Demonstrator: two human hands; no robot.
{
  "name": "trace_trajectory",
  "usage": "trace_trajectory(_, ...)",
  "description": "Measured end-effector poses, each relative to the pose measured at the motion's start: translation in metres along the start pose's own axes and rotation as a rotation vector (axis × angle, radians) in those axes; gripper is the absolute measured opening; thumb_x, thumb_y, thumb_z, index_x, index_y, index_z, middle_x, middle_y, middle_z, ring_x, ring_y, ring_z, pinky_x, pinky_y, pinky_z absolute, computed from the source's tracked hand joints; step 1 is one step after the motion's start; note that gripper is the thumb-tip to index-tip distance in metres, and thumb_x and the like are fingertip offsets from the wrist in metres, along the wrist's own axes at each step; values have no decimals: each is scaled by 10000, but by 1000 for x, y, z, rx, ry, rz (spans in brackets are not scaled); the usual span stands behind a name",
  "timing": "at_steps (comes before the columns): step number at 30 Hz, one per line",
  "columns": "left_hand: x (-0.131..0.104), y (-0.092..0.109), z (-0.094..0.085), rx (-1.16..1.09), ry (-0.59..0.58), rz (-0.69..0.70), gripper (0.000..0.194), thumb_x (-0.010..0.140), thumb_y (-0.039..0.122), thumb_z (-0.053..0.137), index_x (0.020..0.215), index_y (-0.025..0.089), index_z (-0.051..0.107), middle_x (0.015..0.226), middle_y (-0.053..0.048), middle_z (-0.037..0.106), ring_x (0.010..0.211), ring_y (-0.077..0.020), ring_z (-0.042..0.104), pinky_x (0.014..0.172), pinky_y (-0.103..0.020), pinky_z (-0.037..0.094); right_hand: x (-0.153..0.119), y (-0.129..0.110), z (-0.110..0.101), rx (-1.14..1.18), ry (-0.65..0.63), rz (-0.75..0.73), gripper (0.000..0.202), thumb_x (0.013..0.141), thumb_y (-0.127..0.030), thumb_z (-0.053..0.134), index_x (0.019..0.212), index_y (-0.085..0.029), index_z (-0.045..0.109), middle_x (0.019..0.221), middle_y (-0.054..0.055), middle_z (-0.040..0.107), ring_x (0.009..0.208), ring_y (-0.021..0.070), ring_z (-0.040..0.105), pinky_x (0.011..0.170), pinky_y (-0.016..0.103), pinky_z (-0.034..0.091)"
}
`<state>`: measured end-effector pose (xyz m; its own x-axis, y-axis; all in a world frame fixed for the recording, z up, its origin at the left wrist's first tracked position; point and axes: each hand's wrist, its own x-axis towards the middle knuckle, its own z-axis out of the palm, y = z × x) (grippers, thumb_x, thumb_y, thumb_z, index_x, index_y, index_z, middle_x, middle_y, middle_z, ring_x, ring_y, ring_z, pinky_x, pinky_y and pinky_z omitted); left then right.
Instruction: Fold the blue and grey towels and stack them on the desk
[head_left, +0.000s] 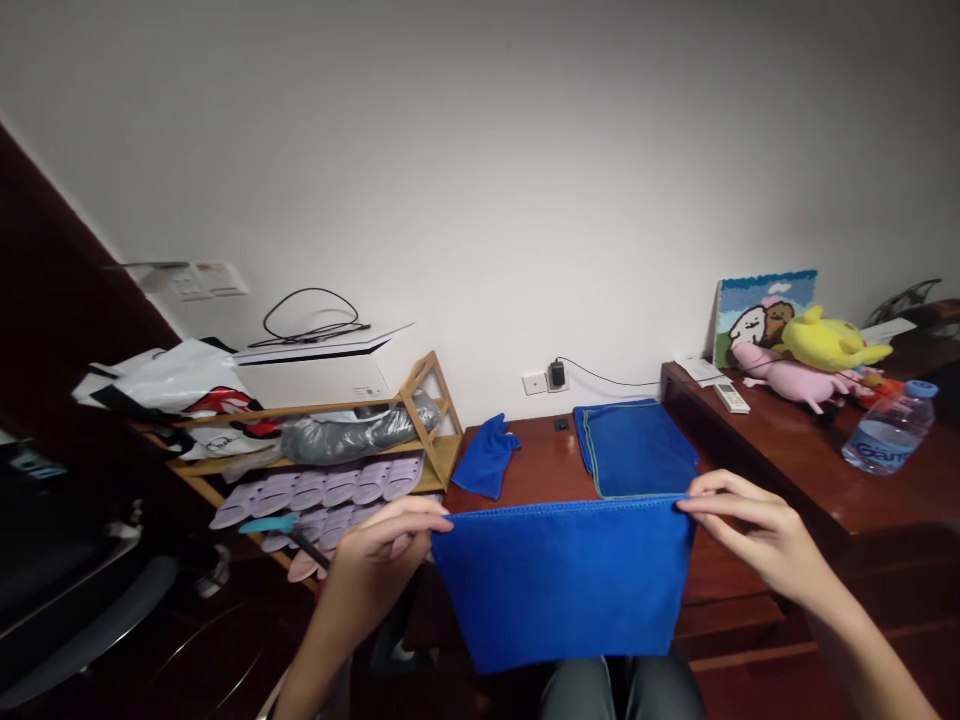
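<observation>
A blue cloth (pixel 566 585) hangs stretched between my two hands, its stitched top edge nearly level. My left hand (pixel 386 550) pinches the upper left corner. At the upper right corner, the fingers of my right hand (pixel 750 525) are closed on the same cloth. Beyond it, on the reddish-brown desk (pixel 544 460), lies a flat folded blue cloth (pixel 637 448) with green-yellow edging. A smaller crumpled blue cloth (pixel 486 458) rests to the left of that one. The lower part of the held cloth hangs above my knees.
A wooden rack (pixel 435 420) at left holds purple slippers (pixel 334 487), a white box (pixel 322 375) and bags. On the raised surface at right are a water bottle (pixel 889 430), plush toys (pixel 799 375), a remote (pixel 731 397) and a picture (pixel 769 315). A charger (pixel 556 374) is plugged into the wall.
</observation>
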<state>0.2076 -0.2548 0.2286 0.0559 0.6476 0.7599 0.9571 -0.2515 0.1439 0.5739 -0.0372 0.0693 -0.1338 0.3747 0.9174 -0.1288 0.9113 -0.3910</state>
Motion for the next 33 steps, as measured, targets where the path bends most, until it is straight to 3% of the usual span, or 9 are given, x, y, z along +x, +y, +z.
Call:
trace_trajectory(2,6,-15,11,5,37,-21,242,859,363,595,751,292,800,932,-34,795,904,-229,744,842,-346,628,3,12,8,9,-7,22,212,981,-383,652,1036,-311,844,1031,82,740,941,193,713,791,274,603)
trace_trajectory(5,23,-60,42,3,45,-28,260,862,332,572,740,255,788,908,-44,800,913,-219,745,903,-346,611,15,55,36,23,-18,78,260,988,-429,635,1050,-276,836,1060,88,752,983,200,714,866,306,604)
trace_trajectory(10,62,-150,116,118,-31,-119,280,866,233,515,775,214,779,939,-56,811,908,-202,751,878,-339,622,52,159,111,-89,-85,248,314,997,-378,554,1066,-215,814,1074,89,767,1013,205,719,960,360,585)
trace_trajectory(13,73,-179,165,191,9,-150,333,868,143,477,897,204,803,1102,-100,803,1109,-243,722,1078,-453,557,64,200,163,-231,-111,396,362,958,-221,486,1152,-164,786,1204,120,748,1163,228,692,1112,421,519)
trace_trajectory(16,47,-187,214,244,5,-145,380,881,111,483,1055,200,809,1334,-119,731,1332,-286,617,1185,-522,474,38,213,213,-294,-104,457,455,945,-192,455,1301,-107,725,1396,183,654,1344,280,598,1214,486,429)
trace_trajectory(19,-13,-189,262,340,-81,-73,400,966,175,474,1233,212,769,1501,-100,625,1441,-295,534,1223,-544,431,-20,211,256,-402,-216,421,524,1007,-287,407,1455,-136,632,1575,140,512,1486,287,465,1276,465,353)
trace_trajectory(21,-58,-194,286,448,-160,-26,456,1036,259,443,1448,239,638,1611,-85,512,1513,-292,448,1241,-542,402,-60,208,276,-483,-331,428,579,1041,-386,379,1564,-178,518,1659,91,395,1564,293,347,1309,491,283)
trace_trajectory(25,-110,-210,304,558,-282,-26,536,1076,387,419,1605,301,435,1661,-79,433,1532,-302,418,1231,-549,400,-101,203,292,-571,-474,480,670,1065,-517,312,1650,-191,349,1705,68,247,1614,291,208,1331,524,187)
trace_trajectory(33,-124,-228,287,590,-259,-78,560,1092,450,376,1625,279,390,1678,-97,394,1534,-289,416,1232,-522,396,-101,207,274,-628,-515,514,692,1076,-531,236,1663,-168,284,1714,45,193,1622,246,183,1344,479,148)
